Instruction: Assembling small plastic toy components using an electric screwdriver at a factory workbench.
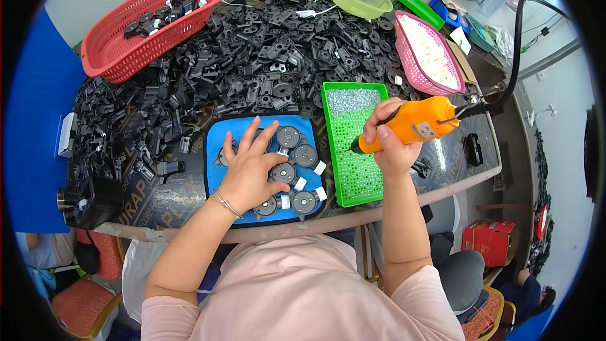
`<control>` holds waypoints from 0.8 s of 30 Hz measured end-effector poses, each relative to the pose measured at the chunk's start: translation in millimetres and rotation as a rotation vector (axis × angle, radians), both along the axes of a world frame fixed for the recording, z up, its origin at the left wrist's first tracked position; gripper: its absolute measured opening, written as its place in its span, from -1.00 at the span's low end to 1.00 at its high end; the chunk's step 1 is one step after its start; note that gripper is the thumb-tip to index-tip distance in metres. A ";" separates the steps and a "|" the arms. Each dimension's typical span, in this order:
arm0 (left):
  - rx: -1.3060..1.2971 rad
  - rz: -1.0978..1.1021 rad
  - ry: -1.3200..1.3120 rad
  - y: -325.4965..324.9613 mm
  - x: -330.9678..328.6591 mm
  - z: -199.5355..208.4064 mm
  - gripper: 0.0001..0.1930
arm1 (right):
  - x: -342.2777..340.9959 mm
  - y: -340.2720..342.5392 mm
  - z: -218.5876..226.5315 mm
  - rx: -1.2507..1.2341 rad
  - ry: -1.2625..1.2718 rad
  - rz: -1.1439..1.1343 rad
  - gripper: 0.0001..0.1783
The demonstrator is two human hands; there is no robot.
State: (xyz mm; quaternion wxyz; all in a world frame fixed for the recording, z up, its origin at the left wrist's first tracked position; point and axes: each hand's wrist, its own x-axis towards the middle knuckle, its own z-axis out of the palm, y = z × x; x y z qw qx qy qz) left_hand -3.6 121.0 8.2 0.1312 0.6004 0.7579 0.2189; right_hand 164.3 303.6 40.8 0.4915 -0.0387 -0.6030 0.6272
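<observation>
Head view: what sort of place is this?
Probably a small-parts assembly workshop. A heap of loose black plastic parts spreads over the dark table; a green perforated plastic tray holds small silvery pieces, likely screws; the right hand grips an orange corded tool, apparently a power screwdriver.

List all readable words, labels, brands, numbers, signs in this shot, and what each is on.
Locations only; I don't transcribe printed wording.
Tabletop: large pale lettering, legible in places, partly covered by black parts.
Orange power tool in the right hand: small print on its white label, too small to read.
Red carton, lower right: pale printing, too small to read.
I can make out no other text.
</observation>
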 end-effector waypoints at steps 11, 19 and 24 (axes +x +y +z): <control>-0.002 -0.005 0.003 -1.9 0.3 -0.1 -0.49 | -0.2 -1.4 6.2 0.008 -0.026 -0.028 -0.74; 0.034 -0.009 -0.021 -1.9 0.8 -0.3 -0.54 | -31.0 -49.1 37.1 0.015 0.063 0.220 -0.72; 0.053 0.007 0.003 -0.5 1.4 -7.1 -0.55 | -61.3 -69.5 20.3 0.122 -0.013 0.283 -0.73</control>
